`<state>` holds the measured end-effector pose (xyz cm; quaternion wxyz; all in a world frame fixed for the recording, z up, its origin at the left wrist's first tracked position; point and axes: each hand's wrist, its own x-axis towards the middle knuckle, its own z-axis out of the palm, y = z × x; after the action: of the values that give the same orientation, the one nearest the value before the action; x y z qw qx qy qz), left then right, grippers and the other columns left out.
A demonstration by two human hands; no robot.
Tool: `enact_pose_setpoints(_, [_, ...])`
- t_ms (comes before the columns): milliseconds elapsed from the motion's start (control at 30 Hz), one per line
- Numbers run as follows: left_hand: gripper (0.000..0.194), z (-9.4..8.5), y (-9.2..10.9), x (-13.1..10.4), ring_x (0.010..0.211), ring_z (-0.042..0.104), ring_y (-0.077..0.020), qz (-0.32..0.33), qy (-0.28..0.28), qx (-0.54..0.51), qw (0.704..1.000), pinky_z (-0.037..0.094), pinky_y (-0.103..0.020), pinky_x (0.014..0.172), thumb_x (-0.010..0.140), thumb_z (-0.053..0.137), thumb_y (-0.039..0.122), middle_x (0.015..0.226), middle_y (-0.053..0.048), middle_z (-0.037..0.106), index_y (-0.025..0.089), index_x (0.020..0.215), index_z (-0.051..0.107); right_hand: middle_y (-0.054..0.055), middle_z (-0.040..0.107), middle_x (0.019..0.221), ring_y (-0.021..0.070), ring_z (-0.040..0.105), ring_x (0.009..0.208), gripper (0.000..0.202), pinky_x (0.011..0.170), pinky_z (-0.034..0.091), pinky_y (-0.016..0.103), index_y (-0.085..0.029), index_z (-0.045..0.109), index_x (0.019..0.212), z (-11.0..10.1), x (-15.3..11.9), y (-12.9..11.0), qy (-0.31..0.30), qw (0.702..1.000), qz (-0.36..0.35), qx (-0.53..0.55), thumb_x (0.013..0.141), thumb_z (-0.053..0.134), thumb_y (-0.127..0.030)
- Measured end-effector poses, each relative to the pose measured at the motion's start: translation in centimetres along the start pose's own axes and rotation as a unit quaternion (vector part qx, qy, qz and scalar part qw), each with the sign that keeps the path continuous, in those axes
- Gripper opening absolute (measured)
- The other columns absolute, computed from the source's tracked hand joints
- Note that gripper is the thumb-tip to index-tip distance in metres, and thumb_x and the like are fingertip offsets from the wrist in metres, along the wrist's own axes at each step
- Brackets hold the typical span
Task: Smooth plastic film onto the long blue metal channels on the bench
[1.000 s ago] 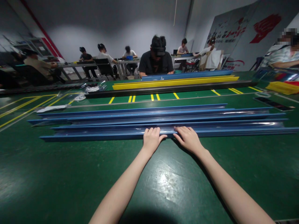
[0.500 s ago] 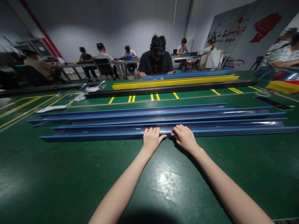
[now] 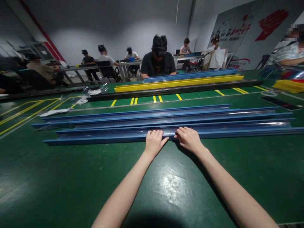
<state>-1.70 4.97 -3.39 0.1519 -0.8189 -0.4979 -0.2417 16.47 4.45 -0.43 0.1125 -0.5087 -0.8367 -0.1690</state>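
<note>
My left hand (image 3: 154, 141) grips the near edge of the front blue channel (image 3: 102, 137), fingers curled over its rim and thumb along the near side. Close by on the right, my right hand (image 3: 188, 137) is closed on the same channel, its fingertips bent over the edge. A small gap separates the two hands. The channel lies lengthwise across the green table (image 3: 71, 177), with shiny clear film inside it. Right behind it lie more blue channels (image 3: 166, 114), side by side. What the fingertips touch inside the channel is hidden.
Beyond them lie a black strip (image 3: 166, 91), a yellow channel (image 3: 178, 83) and another blue channel (image 3: 197, 75). A phone-like dark object (image 3: 279, 102) is at the right, clear plastic (image 3: 96, 91) at the left. A person (image 3: 158, 61) sits opposite; others sit farther back.
The view has shifted very slightly. Both hands keep their places on the front blue channel.
</note>
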Motion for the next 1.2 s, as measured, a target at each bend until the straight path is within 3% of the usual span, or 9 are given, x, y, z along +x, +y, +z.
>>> enact_pose_setpoints(333, [0.027, 0.1, 0.2, 0.1, 0.090, 0.054, -0.0177, 0.077, 0.012, -0.054, 0.996, 0.035, -0.031, 0.080, 0.087, 0.043, 0.034, 0.098, -0.007, 0.062, 0.016, 0.103, 0.054, 0.005, 0.062, 0.078, 0.0167, 0.052, 0.073, 0.025, 0.059, 0.027, 0.028, -0.019, 0.059, 0.077, -0.3, -1.4, 2.5, -0.018, 0.999, 0.036, 0.013, 0.086, 0.039, -0.032])
enact_pose_setpoints(567, [0.031, 0.2, 0.2, 0.0, 0.088, 0.054, -0.0197, 0.027, 0.023, -0.016, 0.999, 0.033, -0.035, 0.080, 0.085, 0.046, 0.042, 0.095, -0.007, 0.062, 0.016, 0.100, 0.056, 0.003, 0.062, 0.076, 0.0160, 0.054, 0.074, 0.021, 0.054, 0.025, 0.027, -0.020, 0.058, 0.073, -0.4, -2.7, 5.0, -0.022, 0.996, 0.080, 0.017, 0.082, 0.044, -0.032])
enact_pose_setpoints(933, [0.038, 0.3, 0.3, 0.0, 0.084, 0.052, -0.0214, -0.003, 0.002, 0.013, 1.000, 0.033, -0.036, 0.076, 0.083, 0.044, 0.050, 0.088, -0.008, 0.063, 0.018, 0.095, 0.059, 0.005, 0.061, 0.077, 0.0169, 0.053, 0.073, 0.020, 0.060, 0.031, 0.027, -0.019, 0.057, 0.074, -0.9, -2.7, 4.4, -0.011, 0.998, 0.065, 0.015, 0.080, 0.043, -0.033])
enact_pose_setpoints(1200, [0.035, -0.2, 0.4, 0.1, 0.083, 0.052, -0.0227, -0.003, -0.009, 0.011, 1.000, 0.033, -0.037, 0.077, 0.084, 0.044, 0.047, 0.087, -0.007, 0.062, 0.017, 0.094, 0.058, 0.007, 0.058, 0.081, 0.0202, 0.050, 0.081, 0.026, 0.068, 0.035, 0.030, -0.019, 0.053, 0.080, -0.3, -2.2, 2.9, -0.002, 0.999, -0.006, 0.040, 0.082, 0.043, -0.042])
